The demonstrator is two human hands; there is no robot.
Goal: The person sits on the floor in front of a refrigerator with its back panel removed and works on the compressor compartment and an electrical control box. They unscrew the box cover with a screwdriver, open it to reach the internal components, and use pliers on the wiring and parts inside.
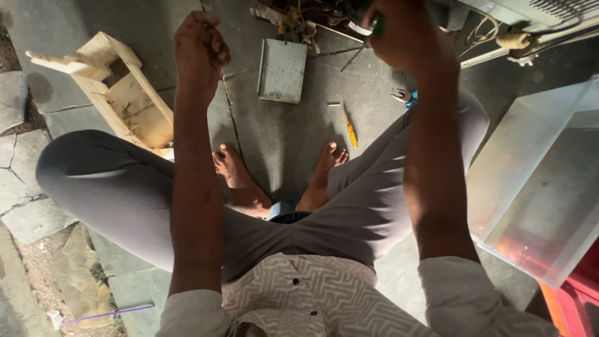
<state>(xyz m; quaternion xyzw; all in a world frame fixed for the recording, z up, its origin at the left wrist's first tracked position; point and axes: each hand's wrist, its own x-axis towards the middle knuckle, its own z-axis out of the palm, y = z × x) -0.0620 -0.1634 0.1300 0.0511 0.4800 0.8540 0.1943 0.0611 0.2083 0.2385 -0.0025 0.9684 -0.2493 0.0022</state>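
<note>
The person squats barefoot on a stone floor (281, 143), knees spread in grey trousers. Just beyond the toes lies a yellow screwdriver (350, 129), with pliers (402, 95) near the right knee. Farther out, the left hand (199, 47) is clenched and empty beside a wooden box (125, 93). The right hand (393, 31) grasps a green-handled tool (376, 26) by a grey metal plate (282, 70).

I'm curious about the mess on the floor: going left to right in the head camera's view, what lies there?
Wooden box → grey metal plate → yellow screwdriver → pliers → clear plastic bin.
</note>
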